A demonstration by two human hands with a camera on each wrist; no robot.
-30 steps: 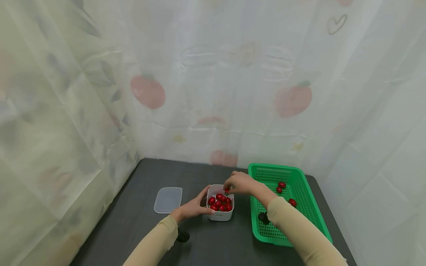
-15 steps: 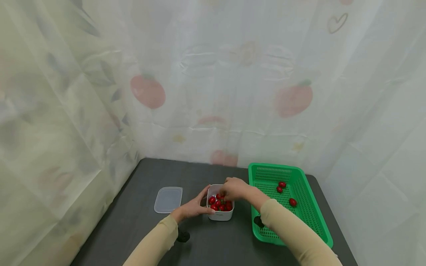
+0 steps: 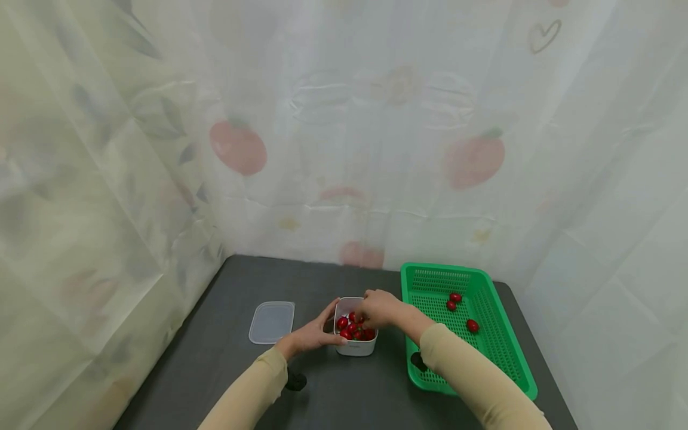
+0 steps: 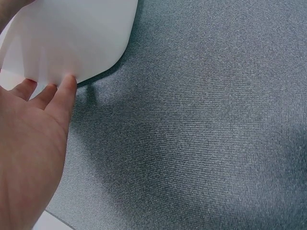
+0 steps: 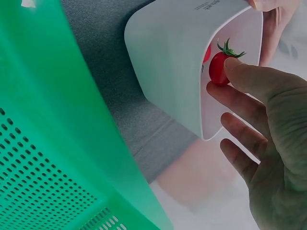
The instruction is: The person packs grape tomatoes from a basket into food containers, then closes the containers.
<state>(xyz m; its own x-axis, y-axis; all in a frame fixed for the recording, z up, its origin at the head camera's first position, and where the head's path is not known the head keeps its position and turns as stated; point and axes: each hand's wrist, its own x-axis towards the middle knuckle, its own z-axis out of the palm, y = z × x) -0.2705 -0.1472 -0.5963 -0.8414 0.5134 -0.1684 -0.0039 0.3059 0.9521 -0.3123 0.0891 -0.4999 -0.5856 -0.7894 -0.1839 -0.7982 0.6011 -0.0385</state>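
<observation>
A white square container (image 3: 355, 348) stands on the dark table, holding several red cherry tomatoes (image 3: 346, 335). My left hand (image 3: 309, 335) grips its left side, thumb at the front rim and fingers along the side; in the left wrist view the fingertips of this hand (image 4: 33, 153) touch the white wall. Over the container's opening is my right hand (image 3: 381, 307), hiding part of the tomatoes. The right wrist view shows its thumb and forefinger pinching a cherry tomato (image 5: 218, 69) with a green stem at the opening, the other fingers spread.
To the right is a green perforated basket (image 3: 442, 266) with 3 tomatoes (image 3: 472, 325) in its right part, under my right forearm. A translucent square lid (image 3: 272, 322) lies left of the container. A printed curtain (image 3: 344, 149) hangs behind the table.
My right hand has come left and down from the container's back right corner, bringing the tomato into its opening, and has barely moved since half a second ago. The left hand stays on the container.
</observation>
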